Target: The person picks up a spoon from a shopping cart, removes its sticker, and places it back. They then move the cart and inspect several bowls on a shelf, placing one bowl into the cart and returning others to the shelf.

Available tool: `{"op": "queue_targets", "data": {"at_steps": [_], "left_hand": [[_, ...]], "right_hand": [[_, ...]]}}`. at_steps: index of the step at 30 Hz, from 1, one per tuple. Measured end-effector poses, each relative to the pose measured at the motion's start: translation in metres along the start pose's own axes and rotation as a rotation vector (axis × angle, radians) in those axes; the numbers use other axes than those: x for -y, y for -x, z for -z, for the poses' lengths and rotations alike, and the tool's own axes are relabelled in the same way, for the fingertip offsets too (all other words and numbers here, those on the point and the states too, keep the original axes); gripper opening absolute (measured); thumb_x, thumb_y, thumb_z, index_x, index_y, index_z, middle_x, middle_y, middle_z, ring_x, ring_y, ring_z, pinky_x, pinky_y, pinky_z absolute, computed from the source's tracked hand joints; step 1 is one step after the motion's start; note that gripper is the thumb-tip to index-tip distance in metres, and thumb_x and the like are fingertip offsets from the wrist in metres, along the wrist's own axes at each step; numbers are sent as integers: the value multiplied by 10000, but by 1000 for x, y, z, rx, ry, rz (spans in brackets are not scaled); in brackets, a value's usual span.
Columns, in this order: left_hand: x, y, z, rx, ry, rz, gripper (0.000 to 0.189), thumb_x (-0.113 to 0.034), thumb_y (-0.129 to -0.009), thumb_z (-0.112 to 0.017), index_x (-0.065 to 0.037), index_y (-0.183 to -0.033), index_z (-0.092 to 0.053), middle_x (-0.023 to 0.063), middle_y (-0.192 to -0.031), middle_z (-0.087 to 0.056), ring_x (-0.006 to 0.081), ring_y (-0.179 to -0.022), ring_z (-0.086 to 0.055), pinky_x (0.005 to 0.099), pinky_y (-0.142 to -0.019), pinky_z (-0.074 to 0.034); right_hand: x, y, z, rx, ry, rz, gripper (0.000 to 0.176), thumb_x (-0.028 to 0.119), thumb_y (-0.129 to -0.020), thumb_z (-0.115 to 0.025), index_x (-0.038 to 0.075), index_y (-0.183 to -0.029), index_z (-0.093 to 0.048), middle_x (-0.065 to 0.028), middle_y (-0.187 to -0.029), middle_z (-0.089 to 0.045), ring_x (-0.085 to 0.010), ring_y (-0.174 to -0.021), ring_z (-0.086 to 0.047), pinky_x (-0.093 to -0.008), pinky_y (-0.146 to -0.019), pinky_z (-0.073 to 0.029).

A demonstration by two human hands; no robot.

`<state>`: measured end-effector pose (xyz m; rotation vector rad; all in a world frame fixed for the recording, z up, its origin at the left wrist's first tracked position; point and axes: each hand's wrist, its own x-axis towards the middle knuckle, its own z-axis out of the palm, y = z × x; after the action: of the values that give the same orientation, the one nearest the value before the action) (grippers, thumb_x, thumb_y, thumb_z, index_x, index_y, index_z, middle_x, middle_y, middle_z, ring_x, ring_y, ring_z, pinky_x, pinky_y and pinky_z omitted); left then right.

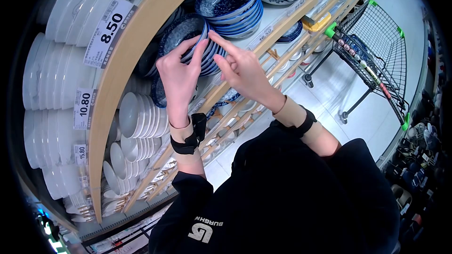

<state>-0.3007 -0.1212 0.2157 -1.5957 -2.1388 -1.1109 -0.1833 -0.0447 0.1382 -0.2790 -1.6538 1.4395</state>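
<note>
A stack of blue-and-white patterned bowls (181, 30) leans on its side on the shelf, the open face of the front bowl turned to the left. My left hand (181, 68) is at the front bowl's rim, its index finger on the inner side and its thumb by the edge, closed on that rim. From the right, my right hand (242, 68) reaches to the same rims. Its index finger is stretched to the bowl edges, the thumb stands apart, and the other fingers are curled. Behind, an upright stack of similar blue bowls (230, 4) stands close by.
White bowls (56, 70) fill a shelf on the left, behind a wooden edge (127, 42) with price tags (109, 28). Small white bowls (136, 117) lie lower down. A black wire shopping cart (372, 42) with green corners stands in the aisle at right.
</note>
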Motion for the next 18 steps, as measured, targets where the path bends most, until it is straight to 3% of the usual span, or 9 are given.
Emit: {"op": "queue_targets", "data": {"at_steps": [3, 6, 15, 18], "left_hand": [[-2, -1, -2, -5, -1, -21, 212, -144, -829, -789, -1, -983, -762, 172, -885, -746, 261, -796, -754, 302, -722, -557], [-1, -1, -4, -7, -35, -17, 218, -115, -842, -784, 15, -1015, -758, 150, -894, -766, 127, -817, -738, 246, -757, -541], [-1, -1, 1, 42, 3, 72, 212, -125, -834, -789, -9, -1010, -767, 153, -884, -762, 146, -819, -743, 270, -767, -541], [-1, 3, 3, -45, -82, -46, 235, -103, -822, -796, -15, -1036, -758, 148, -975, -762, 186, -907, -735, 291, -846, -532]], "right_hand": [[-1, -4, 3, 8, -11, -58, 468, 82, -958, -576, 3, -1414, -508, -142, -588, -623, -202, -463, -599, -332, -524, -487], [-3, -10, 3, 16, -25, -47, 457, 87, -973, -551, 6, -1421, -504, -134, -567, -605, -195, -483, -626, -334, -522, -491], [-5, -14, 3, 16, -23, -12, 452, 92, -971, -568, -3, -1410, -512, -118, -546, -580, -187, -468, -608, -322, -507, -484], [-6, -15, 10, -48, 116, 84, 410, 82, -930, -642, 4, -1328, -584, -96, -578, -591, -182, -475, -583, -309, -525, -488]]}}
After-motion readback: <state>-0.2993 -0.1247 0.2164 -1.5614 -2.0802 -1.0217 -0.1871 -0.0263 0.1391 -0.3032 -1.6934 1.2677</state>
